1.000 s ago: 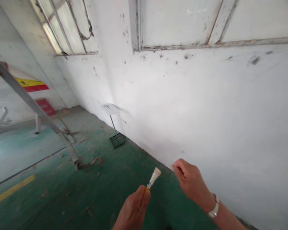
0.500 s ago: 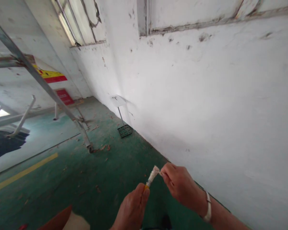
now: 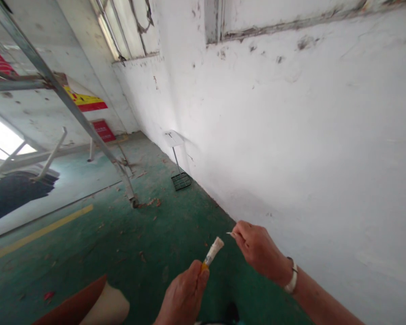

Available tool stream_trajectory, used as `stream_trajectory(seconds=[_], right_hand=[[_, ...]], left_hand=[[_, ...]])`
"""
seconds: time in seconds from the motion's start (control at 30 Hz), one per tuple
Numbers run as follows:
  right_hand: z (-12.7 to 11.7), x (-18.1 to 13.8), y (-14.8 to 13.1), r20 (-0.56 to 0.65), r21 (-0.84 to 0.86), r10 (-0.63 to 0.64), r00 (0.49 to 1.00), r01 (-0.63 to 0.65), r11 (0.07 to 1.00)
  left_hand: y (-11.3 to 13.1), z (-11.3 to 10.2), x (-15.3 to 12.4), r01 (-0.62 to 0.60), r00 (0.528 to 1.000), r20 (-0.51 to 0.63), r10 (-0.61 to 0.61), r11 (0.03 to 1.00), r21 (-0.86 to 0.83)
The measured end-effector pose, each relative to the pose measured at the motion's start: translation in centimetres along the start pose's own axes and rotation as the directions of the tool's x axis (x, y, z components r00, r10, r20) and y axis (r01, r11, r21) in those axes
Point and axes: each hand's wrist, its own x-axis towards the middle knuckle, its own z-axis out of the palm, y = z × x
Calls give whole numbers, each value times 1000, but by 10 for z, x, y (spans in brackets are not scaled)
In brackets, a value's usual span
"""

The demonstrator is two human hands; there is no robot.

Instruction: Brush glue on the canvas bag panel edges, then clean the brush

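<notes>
My left hand [image 3: 184, 291] is closed around the yellow handle of a small paintbrush [image 3: 214, 251]. Its pale bristle end points up and to the right, and the handle is mostly hidden in my fist. To the right of the brush, my right hand [image 3: 259, 250] pinches a thin, pale sliver [image 3: 230, 234] between thumb and fingertips. A small gap separates that sliver from the bristles. What the sliver is made of I cannot tell. A pale band circles my right wrist.
A white wall [image 3: 291, 144] rises along the right. A small sign stand [image 3: 181, 180] leans near its foot. Metal scaffolding [image 3: 77, 115] stands at left on the green floor [image 3: 122, 262], among scattered flakes. A brown curled sheet [image 3: 84, 300] is low at left.
My right hand has moved away from the brush tip, and the pale sliver it pinches is now apart from the bristles. The left hand keeps hold of the brush. The view has shifted slightly.
</notes>
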Motion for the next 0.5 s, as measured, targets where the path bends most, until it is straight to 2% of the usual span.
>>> stream_trajectory(seconds=[0.17, 0.33, 0.5], right_hand=[[3, 3, -6, 118, -30, -101, 988, 105, 994], [2, 10, 1, 67, -90, -18, 998, 24, 996], [6, 8, -13, 180, -88, -134, 975, 152, 985]], left_hand=[[-5, 3, 3, 20, 1000, -24, -18, 996, 84], [-10, 5, 4, 42, 999, -30, -38, 990, 133], [-12, 5, 7, 52, 998, -28, -49, 992, 115]])
